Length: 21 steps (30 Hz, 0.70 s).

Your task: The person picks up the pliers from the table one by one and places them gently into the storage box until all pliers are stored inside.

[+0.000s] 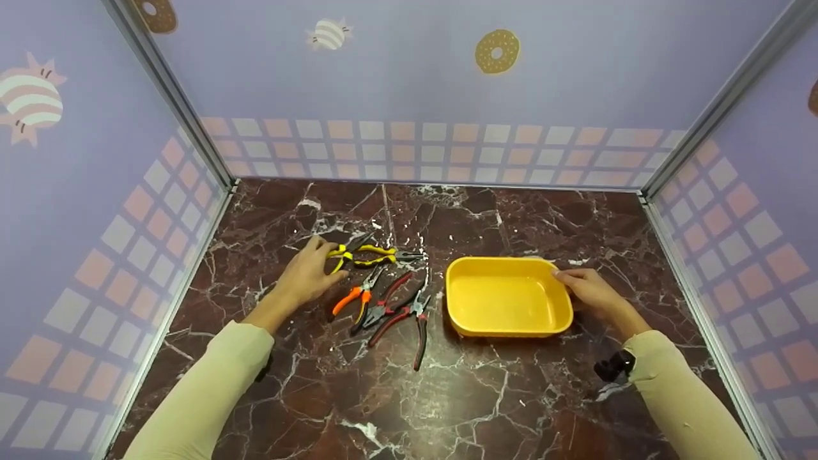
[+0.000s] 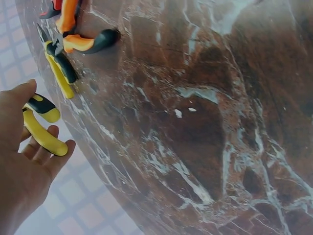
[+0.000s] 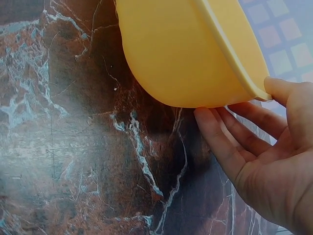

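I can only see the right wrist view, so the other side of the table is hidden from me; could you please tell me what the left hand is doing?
Observer: The left hand grips the yellow-and-black handles of a pair of pliers on the dark marble table.
Operator: Thank you. Are other tools nearby?
Observer: Yes, more pliers lie beside that hand, among them an orange-handled pair and a dark-red-handled pair.
Operator: Is anything inside the yellow plastic tub?
Observer: No, the head view shows the yellow plastic tub empty. The right hand rests against its right rim.
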### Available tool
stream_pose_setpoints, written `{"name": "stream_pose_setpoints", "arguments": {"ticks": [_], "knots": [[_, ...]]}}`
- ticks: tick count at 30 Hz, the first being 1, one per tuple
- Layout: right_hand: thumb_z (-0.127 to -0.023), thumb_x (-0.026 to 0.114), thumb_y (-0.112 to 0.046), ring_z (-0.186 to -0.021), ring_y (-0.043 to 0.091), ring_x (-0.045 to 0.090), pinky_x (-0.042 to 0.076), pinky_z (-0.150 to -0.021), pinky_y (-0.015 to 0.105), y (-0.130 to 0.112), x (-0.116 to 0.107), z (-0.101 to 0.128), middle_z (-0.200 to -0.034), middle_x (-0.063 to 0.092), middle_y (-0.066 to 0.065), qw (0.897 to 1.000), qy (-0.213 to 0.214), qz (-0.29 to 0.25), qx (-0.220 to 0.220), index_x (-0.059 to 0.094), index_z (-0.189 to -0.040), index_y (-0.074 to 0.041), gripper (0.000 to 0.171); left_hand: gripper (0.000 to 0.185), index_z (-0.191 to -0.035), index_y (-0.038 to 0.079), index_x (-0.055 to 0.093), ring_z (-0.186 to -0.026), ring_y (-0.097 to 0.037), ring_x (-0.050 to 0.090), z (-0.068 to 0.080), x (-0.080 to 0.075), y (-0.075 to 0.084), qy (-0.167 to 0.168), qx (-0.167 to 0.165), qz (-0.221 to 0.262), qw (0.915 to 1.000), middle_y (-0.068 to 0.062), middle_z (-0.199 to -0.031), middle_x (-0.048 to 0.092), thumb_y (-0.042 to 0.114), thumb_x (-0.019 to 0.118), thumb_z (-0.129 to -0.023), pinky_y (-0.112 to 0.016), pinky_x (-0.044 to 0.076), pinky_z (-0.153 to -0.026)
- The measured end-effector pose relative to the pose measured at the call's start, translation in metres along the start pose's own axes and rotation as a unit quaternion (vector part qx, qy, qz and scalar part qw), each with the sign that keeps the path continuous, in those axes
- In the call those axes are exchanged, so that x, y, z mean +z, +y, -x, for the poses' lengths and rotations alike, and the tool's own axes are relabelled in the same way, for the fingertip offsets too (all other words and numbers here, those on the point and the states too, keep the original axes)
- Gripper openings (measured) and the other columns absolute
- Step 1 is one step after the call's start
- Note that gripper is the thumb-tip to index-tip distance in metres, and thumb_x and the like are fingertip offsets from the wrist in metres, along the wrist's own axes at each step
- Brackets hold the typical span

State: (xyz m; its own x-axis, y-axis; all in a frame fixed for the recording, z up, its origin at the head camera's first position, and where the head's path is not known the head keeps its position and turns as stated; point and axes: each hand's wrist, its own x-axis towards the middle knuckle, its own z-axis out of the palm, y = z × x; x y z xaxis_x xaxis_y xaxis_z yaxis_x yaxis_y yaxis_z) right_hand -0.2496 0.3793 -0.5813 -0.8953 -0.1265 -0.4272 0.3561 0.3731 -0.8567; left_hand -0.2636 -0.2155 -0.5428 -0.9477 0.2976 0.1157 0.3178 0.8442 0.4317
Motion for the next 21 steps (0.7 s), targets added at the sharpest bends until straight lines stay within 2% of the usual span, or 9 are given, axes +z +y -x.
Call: {"name": "stream_pose_setpoints", "arguments": {"ticks": [4, 7, 10, 16, 21], "knots": [[-0.112, 0.055, -0.034, -0.098, 0.021, 0.071, 0.064, -0.085, 0.04, -0.002, 0.0, 0.002, -0.117, 0.069, 0.019, 1.0, -0.007, -0.027, -0.003, 0.049, -0.147, 0.015, 0.061, 0.066, -0.143, 0.0, 0.06, -0.105, -0.035, 0.065, -0.003, -0.003, 0.009, -0.009, 0.024, -0.007, 0.9997, -0.016, -0.132, 0.055, 0.037, 0.083, -0.093, -0.052, 0.055, -0.091], [-0.112, 0.053, -0.031, -0.091, 0.02, 0.068, 0.064, -0.081, 0.039, -0.002, -0.002, 0.002, -0.099, 0.065, 0.009, 0.999, -0.017, -0.049, -0.003, 0.052, -0.143, 0.015, 0.055, 0.067, -0.144, 0.001, 0.06, -0.112, -0.037, 0.065, -0.008, -0.006, 0.017, -0.014, 0.034, -0.009, 0.9993, -0.016, -0.137, 0.054, 0.039, 0.082, -0.094, -0.054, 0.055, -0.097], [-0.112, 0.053, -0.031, -0.087, 0.018, 0.066, 0.064, -0.079, 0.039, -0.002, -0.004, 0.002, -0.09, 0.06, 0.004, 0.998, -0.027, -0.059, -0.005, 0.053, -0.14, 0.014, 0.053, 0.067, -0.144, 0.001, 0.06, -0.116, -0.038, 0.064, -0.012, -0.007, 0.024, -0.016, 0.048, -0.004, 0.9987, -0.016, -0.137, 0.053, 0.039, 0.083, -0.094, -0.054, 0.054, -0.1], [-0.112, 0.055, -0.034, -0.087, 0.02, 0.068, 0.064, -0.08, 0.041, -0.001, -0.006, 0.003, -0.092, 0.063, 0.005, 0.997, -0.029, -0.067, 0.002, 0.052, -0.142, 0.013, 0.056, 0.068, -0.144, 0.002, 0.061, -0.115, -0.035, 0.064, -0.018, -0.006, 0.037, -0.028, 0.071, -0.009, 0.997, -0.014, -0.135, 0.054, 0.039, 0.084, -0.092, -0.051, 0.055, -0.099], [-0.112, 0.055, -0.036, -0.097, 0.023, 0.072, 0.064, -0.085, 0.045, 0.001, -0.005, 0.002, -0.107, 0.069, 0.011, 0.996, -0.036, -0.078, 0.006, 0.047, -0.149, 0.014, 0.063, 0.066, -0.142, 0.003, 0.062, -0.114, -0.032, 0.063, -0.02, -0.004, 0.047, -0.04, 0.077, -0.021, 0.996, -0.012, -0.134, 0.053, 0.039, 0.084, -0.092, -0.049, 0.055, -0.097]]}}
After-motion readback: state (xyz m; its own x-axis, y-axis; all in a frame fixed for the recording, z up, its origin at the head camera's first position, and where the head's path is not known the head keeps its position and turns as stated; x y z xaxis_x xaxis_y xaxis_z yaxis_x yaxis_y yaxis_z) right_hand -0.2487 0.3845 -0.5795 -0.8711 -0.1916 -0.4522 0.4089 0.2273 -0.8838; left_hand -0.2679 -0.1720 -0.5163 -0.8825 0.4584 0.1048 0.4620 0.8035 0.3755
